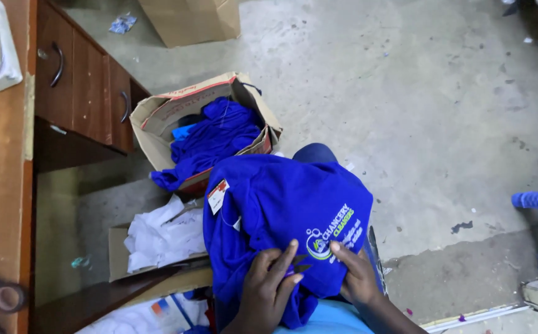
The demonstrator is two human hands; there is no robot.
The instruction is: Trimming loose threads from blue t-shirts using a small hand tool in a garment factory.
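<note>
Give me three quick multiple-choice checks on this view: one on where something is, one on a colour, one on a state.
1. Where does the open cardboard box of blue cloth stand?
A. on the wooden desk
B. on the concrete floor beside the desk
C. on the blue chair

2. What colour is the garment with a printed emblem on the lap?
A. royal blue
B. white
C. green

3. How are the hands placed?
A. both off the garment
B. only one touching
C. left hand and right hand both on it

Answers: 1 B, the box sits on the floor by the drawers. 2 A, the cloth is blue. 3 C, both sets of fingers press the fabric.
</note>
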